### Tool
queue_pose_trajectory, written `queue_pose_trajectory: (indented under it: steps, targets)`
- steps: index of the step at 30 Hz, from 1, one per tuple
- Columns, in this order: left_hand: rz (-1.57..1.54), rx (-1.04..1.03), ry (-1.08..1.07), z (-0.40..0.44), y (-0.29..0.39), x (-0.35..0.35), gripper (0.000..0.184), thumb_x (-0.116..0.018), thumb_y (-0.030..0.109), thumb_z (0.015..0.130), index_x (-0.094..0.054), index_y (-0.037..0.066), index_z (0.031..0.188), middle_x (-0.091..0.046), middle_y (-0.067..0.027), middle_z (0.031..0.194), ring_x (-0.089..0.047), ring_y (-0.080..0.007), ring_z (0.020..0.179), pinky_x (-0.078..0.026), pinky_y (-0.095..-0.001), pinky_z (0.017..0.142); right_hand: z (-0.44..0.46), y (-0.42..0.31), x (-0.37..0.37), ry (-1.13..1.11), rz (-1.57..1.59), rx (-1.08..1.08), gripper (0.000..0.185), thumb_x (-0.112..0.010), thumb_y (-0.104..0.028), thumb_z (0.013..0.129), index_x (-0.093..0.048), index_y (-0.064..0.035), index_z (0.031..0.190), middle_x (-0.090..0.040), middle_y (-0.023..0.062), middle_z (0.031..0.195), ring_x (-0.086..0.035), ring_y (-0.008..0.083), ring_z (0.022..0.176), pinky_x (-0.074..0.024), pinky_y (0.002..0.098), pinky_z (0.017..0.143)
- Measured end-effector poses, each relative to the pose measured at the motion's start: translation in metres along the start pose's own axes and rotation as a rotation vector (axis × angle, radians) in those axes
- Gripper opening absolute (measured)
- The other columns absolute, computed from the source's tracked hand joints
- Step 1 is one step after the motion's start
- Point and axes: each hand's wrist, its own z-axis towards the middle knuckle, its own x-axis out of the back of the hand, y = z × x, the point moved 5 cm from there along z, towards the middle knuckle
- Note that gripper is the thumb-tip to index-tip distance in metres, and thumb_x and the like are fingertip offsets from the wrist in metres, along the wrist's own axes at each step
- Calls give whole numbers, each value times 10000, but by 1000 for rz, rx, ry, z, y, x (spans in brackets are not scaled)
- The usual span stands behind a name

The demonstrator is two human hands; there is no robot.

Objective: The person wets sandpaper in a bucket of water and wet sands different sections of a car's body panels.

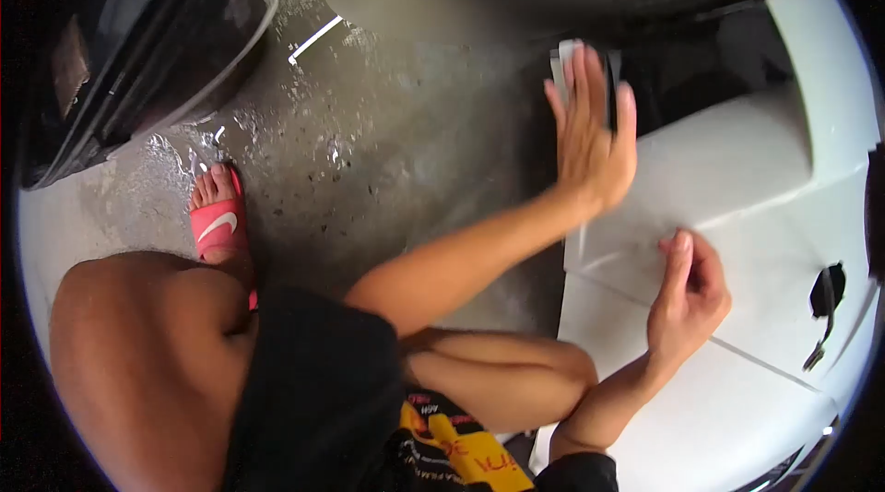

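Observation:
My left hand [595, 146] is stretched out at the edge of the white car body panel [701, 169], fingers straight and slightly spread. Behind its fingertips shows a pale, flat-edged piece [565, 54], blurred and partly hidden, so its kind is unclear. Lower down, my right hand [690, 294] is close over the white panel. Its thumb meets the curled index finger in a pinch; whatever may be between them is too small to make out. Creases or seams run across the panel near both hands.
A dark hole [827, 289] in the panel has a cable with a connector [813, 360] hanging out. A glossy black car part [157, 40] stands at upper left. The concrete floor [396, 142] is wet in patches. My foot wears a pink slide [221, 225].

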Motion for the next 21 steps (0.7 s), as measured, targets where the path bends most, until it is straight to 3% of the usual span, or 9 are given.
queue_pose_trajectory:
  steps: [2,5,11,15,18,21]
  targets:
    - [-9,40,-39,-11,1,2,722,-213,419,1080,-82,-110,1553,-91,-285,1641,-28,-380,1546,63,-591,1201,-1,-1,1,11,112,-76,203,-672,-153,974,-714,42,944,-716,83,780,-635,100,702,-501,230,679]
    - [64,9,-185,-87,-17,-3,713,-242,401,1079,-68,-93,1563,-66,-279,1648,-15,-399,1543,60,-587,1200,-2,5,3,37,115,12,233,-674,-182,980,-709,48,972,-717,93,794,-630,100,705,-481,221,652]
    - [25,-156,-183,-71,-27,4,706,-276,381,1073,-65,-68,1574,-60,-258,1657,-19,-397,1546,67,-585,1195,-3,4,8,45,192,-102,241,-681,-176,974,-705,61,1007,-723,113,821,-665,123,764,-503,235,705]
    - [74,-172,-246,-116,-49,0,717,-313,361,1047,-88,-70,1574,-54,-256,1660,-22,-432,1539,81,-580,1189,0,11,4,49,163,26,231,-667,-167,982,-706,59,1008,-725,111,828,-649,112,745,-485,222,676]
    - [39,-162,-224,-111,-39,0,721,-317,358,1040,-87,-64,1578,-40,-270,1657,-16,-435,1539,84,-581,1186,-3,3,6,20,135,-90,214,-656,-144,983,-703,63,1013,-725,116,833,-678,130,782,-516,237,726]
    - [-2,-143,-258,-119,-40,0,740,-315,401,1043,-83,-47,1585,-40,-253,1663,-16,-422,1542,78,-583,1186,-3,11,8,27,147,-13,209,-662,-140,981,-701,61,1024,-727,109,840,-668,122,772,-508,234,716]
